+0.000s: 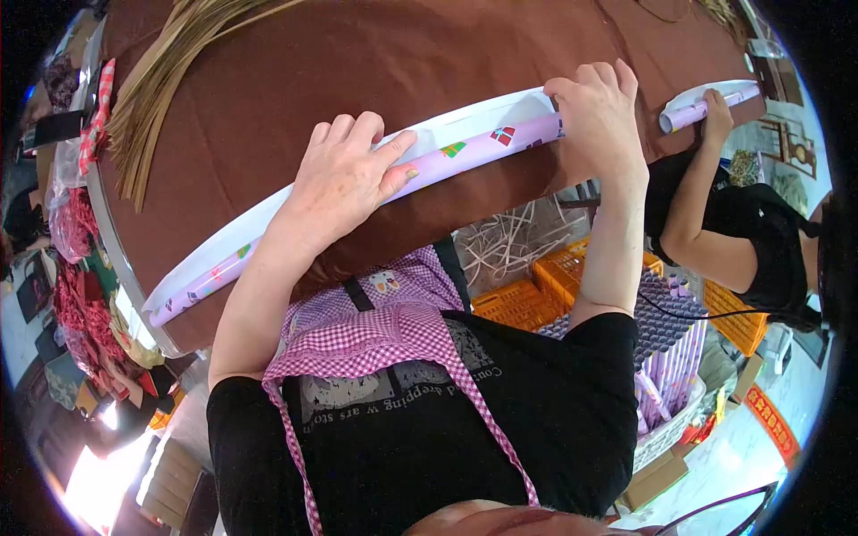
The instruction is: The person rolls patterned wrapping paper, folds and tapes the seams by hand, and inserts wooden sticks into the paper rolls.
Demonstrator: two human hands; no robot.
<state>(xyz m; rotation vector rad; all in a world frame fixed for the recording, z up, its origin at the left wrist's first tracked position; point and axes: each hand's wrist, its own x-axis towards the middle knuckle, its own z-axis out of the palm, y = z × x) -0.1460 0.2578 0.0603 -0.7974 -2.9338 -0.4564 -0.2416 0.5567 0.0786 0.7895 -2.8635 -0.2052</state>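
A long sheet of paper, white inside and pale purple with small coloured pictures outside, lies partly rolled into a tube (447, 163) along the near edge of the brown-covered table (429, 54). My left hand (344, 174) rests on the roll left of its middle, with fingers spread over the white part and thumb on the purple. At the roll's right end, my right hand (599, 121) is bent over the paper, its thumb at the white edge. What lies under its palm is hidden.
Dry brown strips (165, 89) lie at the table's upper left. On the right, a co-worker's hand (717, 116) touches another purple roll (688, 116). Below stand orange crates (514, 305) and a white basket (668, 438) of purple tubes.
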